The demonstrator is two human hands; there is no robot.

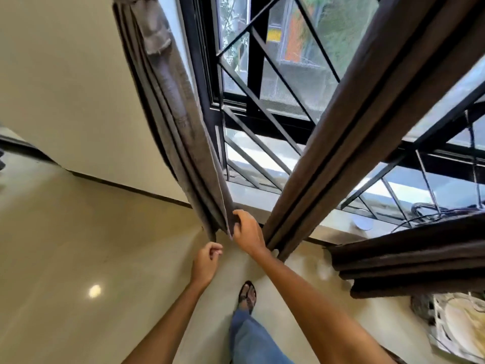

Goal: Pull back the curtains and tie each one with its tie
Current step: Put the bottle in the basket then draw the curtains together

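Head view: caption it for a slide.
Right hand grips the left curtain's lower edge; left hand curled beside it.
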